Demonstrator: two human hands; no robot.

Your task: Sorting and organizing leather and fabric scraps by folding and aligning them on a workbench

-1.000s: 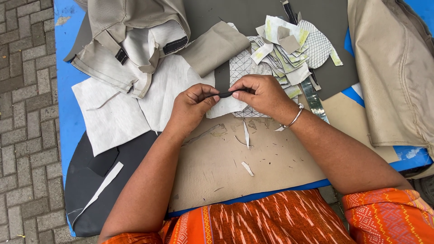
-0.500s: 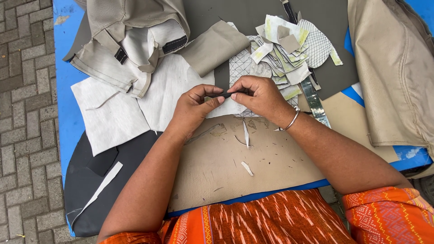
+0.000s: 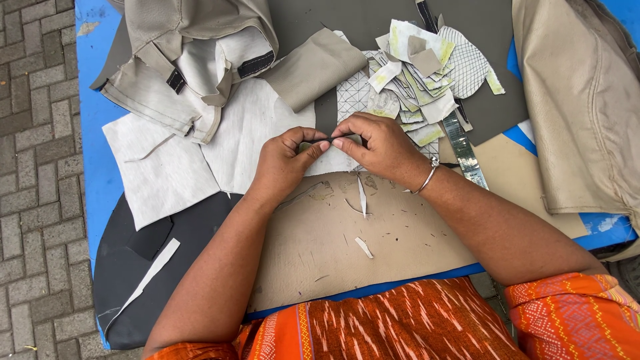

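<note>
Both hands have barely shifted, left hand [image 3: 283, 160] and right hand [image 3: 377, 143] pinching a dark strip [image 3: 325, 141] beside cut scraps [image 3: 417, 80].

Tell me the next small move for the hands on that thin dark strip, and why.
Probably lower the thin dark strip onto the tan board: left hand and right hand pinch it by its ends, taut in the air, just above the board.

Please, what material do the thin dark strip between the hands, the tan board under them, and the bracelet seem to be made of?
The dark strip, pinched by left hand and right hand, looks like thin leather or synthetic sheet: matte and narrow. The tan board seems cardboard or fibreboard: dull, scored with cut marks. The bracelet looks metal: thin, silvery, shiny.
</note>
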